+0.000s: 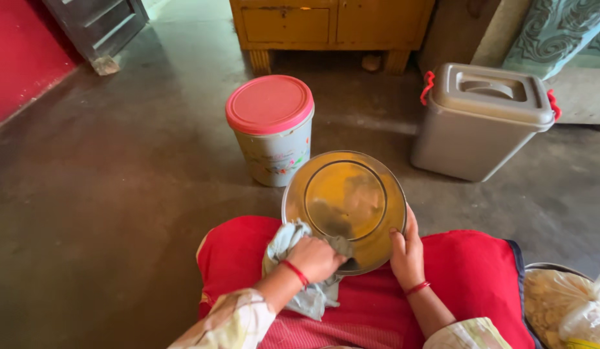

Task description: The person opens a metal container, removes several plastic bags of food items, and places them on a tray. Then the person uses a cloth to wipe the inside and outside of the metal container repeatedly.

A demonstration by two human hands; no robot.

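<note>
Round pale plastic tub (274,145) with flower print and a pink lid, shut, standing on the grey concrete floor (106,213) just beyond the knees; contents hidden. Rectangular grey plastic bin (478,126) with a clamped grey lid and red side latches, farther right, also shut, contents hidden. Round metal bowl (536,274) at the lower right edge, only partly in view, holding a clear plastic bag (571,307) of pale yellowish food of a kind too unclear to tell. Shiny round steel plate (345,207) with a raised rim, empty, tilted up on its edge over the lap, face toward the camera, lower rim resting against the red cloth covering the lap (468,271). Left hand (316,257) closed into a fist around a crumpled pale grey-green cloth (290,258), knuckles up, pressing the cloth onto the lower left part of the plate's face; red thread band at the wrist, printed cream sleeve below. Right hand (407,252) gripping the plate's right rim, thumb laid on the inner face, fingers wrapped behind the edge and out of sight; red bangle at the wrist. Yellow wooden cabinet (332,29) on short legs standing against the far wall, well apart from the plate.
</note>
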